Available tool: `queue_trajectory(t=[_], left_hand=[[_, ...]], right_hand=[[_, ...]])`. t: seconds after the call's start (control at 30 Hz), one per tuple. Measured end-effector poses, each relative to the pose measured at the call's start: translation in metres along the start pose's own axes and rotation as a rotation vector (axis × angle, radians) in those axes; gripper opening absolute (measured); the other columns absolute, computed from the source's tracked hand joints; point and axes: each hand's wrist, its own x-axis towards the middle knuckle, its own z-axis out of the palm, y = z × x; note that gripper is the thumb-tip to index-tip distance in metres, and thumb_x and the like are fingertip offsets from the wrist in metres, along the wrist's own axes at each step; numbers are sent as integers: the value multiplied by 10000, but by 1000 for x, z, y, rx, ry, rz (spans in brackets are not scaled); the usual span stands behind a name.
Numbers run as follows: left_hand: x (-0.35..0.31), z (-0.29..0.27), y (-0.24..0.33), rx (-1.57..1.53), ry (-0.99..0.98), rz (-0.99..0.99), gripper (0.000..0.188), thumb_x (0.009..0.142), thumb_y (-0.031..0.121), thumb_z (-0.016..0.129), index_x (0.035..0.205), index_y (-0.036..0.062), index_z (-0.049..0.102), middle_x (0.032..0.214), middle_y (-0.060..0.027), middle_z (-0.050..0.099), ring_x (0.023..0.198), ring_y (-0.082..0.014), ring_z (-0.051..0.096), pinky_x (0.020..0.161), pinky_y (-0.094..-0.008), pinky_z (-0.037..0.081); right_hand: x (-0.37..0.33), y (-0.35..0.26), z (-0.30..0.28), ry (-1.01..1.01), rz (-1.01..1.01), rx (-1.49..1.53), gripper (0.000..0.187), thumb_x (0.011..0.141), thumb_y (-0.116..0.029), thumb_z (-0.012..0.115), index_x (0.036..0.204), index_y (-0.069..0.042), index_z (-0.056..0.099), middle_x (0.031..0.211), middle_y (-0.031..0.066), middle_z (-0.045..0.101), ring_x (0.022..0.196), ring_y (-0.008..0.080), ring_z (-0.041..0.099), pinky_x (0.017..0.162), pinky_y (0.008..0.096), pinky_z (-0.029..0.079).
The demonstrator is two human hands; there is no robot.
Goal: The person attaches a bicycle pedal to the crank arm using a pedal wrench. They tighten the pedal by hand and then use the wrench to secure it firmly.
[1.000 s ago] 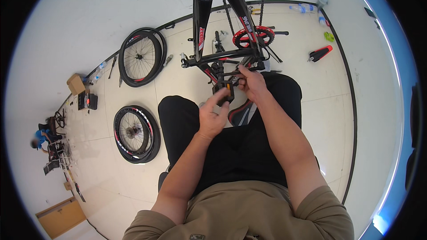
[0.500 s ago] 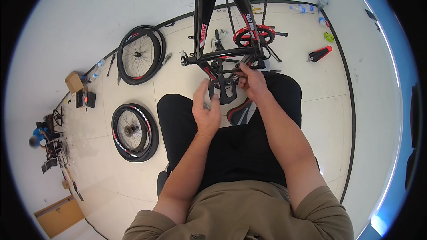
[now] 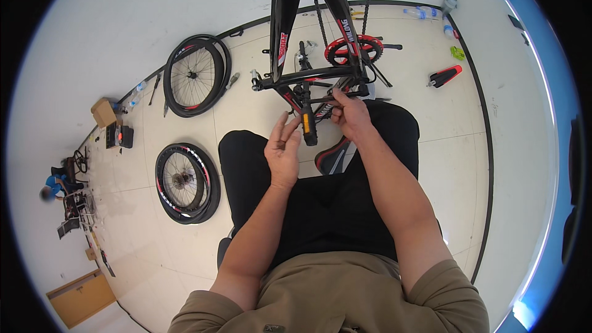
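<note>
Pale tiled floor [image 3: 453, 154], white walls with a dark band along their foot; a wooden door [image 3: 81, 299] at lower left. Far left, another person [image 3: 54, 186] in blue, near a dark chair.

Black bicycle frame [image 3: 282, 31] directly ahead of the seated wearer, red chainring [image 3: 337, 54] on its far side. The pedal [image 3: 309, 129] sits between the two hands, below the frame's crosswise tube, its narrow edge and orange reflector showing.

Right hand [image 3: 353, 117]: grip closed, thumb and fingers pinching the dark crank arm [image 3: 322, 100] beside the pedal. Left hand [image 3: 282, 159]: grip loosely open, nothing in it, fingers just beside the pedal (whether a fingertip touches, cannot tell).

Saddle [image 3: 332, 159] low between the knees. Two groups of wheels and tyres lie on the floor to the left, front wheel [image 3: 192, 76] farther off, rear wheel [image 3: 182, 179] nearer.
</note>
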Motion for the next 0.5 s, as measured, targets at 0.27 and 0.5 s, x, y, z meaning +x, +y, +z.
queue_trajectory(t=[0.27,0.5], left_hand=[[-7,27,8,1055,-283,590,421,783,23,710,1198,90,694,1292,-71,656,1251,-322,496,1108,-449,299],[-3,18,-12,732,69,439,539,792,40,709,1317,59,593,1252,-136,653,1257,-344,499,1045,-451,391]], right_hand=[[-1,1,0,32,-9,-14,199,930,-258,725,953,-114,589,795,8,631,563,65,460,487,244,397],[-3,0,3,64,2,-23,170,940,-234,716,949,-105,606,802,14,627,578,76,439,515,262,380]])
